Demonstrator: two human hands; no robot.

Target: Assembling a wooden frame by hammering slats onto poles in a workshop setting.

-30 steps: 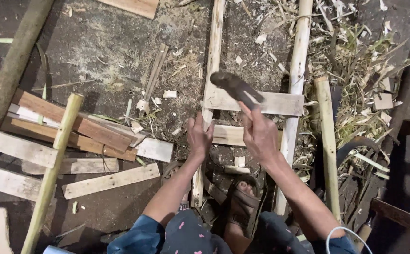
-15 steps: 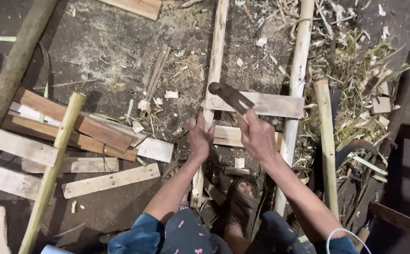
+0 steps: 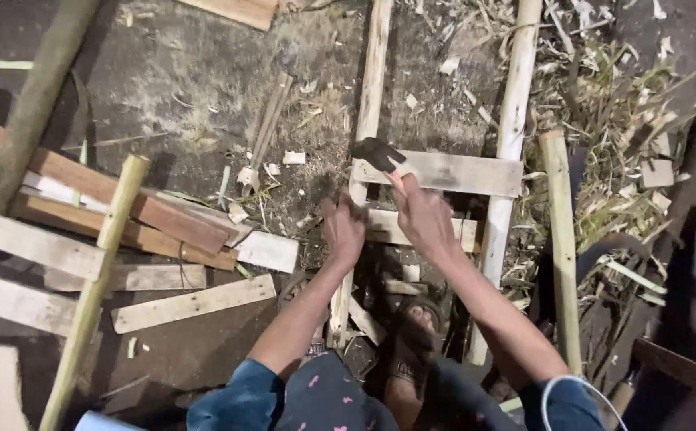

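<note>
Your sandalled foot [image 3: 412, 351] pins the ladder-like frame on the ground; keep it there. Your left hand [image 3: 344, 227], fingers clenched, steadies the left pole [image 3: 368, 104] by the lower slat [image 3: 420, 227]. Your right hand [image 3: 420, 215] grasps the hammer [image 3: 376, 152], its head over the upper slat's [image 3: 460, 172] left end. Strike squarely, clear of your left fingers.

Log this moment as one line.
right hand: holds hammer at plank | left hand: on pole | foot: on frame

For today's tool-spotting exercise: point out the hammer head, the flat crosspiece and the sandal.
hammer head [image 3: 376, 152], head view, dark metal top
flat crosspiece [image 3: 460, 173], head view, middle of board
sandal [image 3: 410, 351], head view, strap
</note>
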